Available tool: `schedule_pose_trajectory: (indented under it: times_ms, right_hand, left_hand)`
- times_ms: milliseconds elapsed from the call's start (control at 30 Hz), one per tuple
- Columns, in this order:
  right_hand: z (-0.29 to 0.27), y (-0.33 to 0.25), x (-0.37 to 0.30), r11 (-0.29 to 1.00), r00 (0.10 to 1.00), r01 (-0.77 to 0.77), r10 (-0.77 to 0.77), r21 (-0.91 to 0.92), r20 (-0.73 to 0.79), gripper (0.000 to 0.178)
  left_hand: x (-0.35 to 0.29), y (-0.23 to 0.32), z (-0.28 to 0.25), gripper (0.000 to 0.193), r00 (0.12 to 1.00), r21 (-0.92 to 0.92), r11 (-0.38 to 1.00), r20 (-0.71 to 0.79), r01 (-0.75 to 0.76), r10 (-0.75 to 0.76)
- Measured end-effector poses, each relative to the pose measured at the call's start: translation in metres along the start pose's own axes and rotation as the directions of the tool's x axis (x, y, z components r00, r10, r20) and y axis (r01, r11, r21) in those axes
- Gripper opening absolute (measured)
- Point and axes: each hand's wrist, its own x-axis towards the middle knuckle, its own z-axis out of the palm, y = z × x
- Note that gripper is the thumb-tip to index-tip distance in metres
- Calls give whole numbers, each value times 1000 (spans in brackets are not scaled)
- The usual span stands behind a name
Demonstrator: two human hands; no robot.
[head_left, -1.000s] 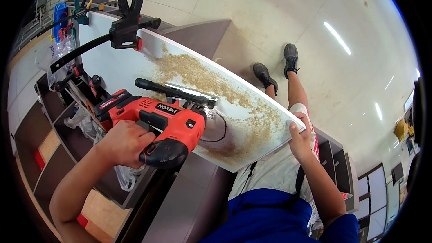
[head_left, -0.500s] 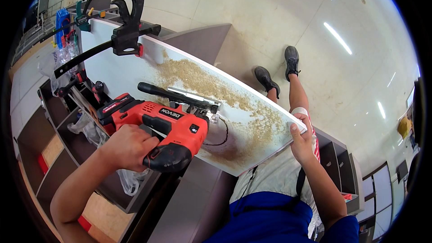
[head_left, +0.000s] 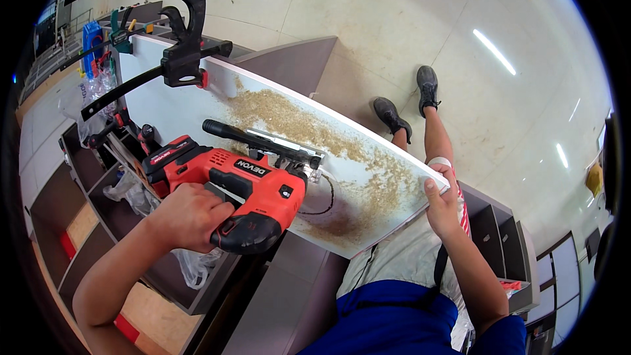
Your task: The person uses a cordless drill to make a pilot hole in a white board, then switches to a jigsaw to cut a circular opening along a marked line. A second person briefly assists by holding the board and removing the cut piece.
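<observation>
My left hand (head_left: 190, 213) is closed round the handle of a red and black cordless jigsaw (head_left: 263, 190). The saw rests on a white board (head_left: 374, 204), beside a dark curved cut line (head_left: 330, 197). Its blade is hidden from me. At the board's near right corner my right hand (head_left: 443, 200) grips the edge, thumb on top and fingers underneath. Brown sawdust (head_left: 276, 110) lies over much of the board. A black bar clamp (head_left: 187, 59) is fixed on the board's far left edge.
Under the board, to the left, stands a dark cabinet frame (head_left: 85, 243) with plastic bags (head_left: 197, 266) in it. A second, green-handled clamp (head_left: 121, 29) sits at the far left corner. Two shoes (head_left: 427, 85) show on the shiny tiled floor (head_left: 381, 6).
The view has shifted slightly. Both hands keep their grip, and the jigsaw stays in nearly the same place on the board.
</observation>
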Motion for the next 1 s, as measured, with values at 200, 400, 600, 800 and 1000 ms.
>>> schedule_pose_trajectory:
  times_ms: [200,400,600,800,1000]
  right_hand:
    - [0,3,0,1000,1000,14,-14,6,-1,39]
    - [1,-2,-2,999,1000,22,-23,-31,-17,40]
    - [1,-1,-3,997,999,43,-45,-59,-26,39]
    - [3,0,-3,999,998,42,-43,-22,-35,38]
    - [4,-1,-3,999,998,42,-42,-9,-46,38]
  left_hand:
    - [3,1,-1,21,1000,1,1000,-15,-13,14]
    - [4,4,-4,20,1000,17,1000,0,-19,20]
    - [6,5,-7,20,999,31,999,30,-25,24]
    - [6,5,-7,21,999,46,999,50,-21,18]
    - [6,5,-9,20,998,64,998,61,-27,23]
